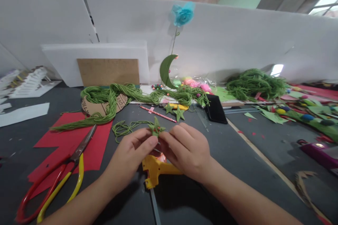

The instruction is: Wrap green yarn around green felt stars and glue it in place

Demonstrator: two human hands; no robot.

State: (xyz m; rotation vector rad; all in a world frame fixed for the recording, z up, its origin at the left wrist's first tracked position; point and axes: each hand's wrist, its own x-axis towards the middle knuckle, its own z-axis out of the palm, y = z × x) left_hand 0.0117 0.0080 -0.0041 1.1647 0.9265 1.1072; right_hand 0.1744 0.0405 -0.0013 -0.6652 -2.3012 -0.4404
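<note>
Between both hands is a small green star [156, 127], wrapped in yarn and showing some red at its middle. My left hand [137, 147] pinches it from the left with thumb and fingers. My right hand [188, 147] is closed at the star's right side, its fingertips against it and partly hidden. A strand of green yarn [123, 126] lies on the table just left of the star. Below the hands rests a yellow glue gun [155, 172] with a glue stick [155, 205] at its rear. Two more green stars [179, 112] lie beyond.
Large scissors [76, 154] with red and yellow handles lie on red paper [97, 151] at left. Green yarn skeins [113, 98], a pencil [158, 113] and a black phone [216, 109] are farther back. A green crescent [165, 72] stands below a blue flower [182, 14].
</note>
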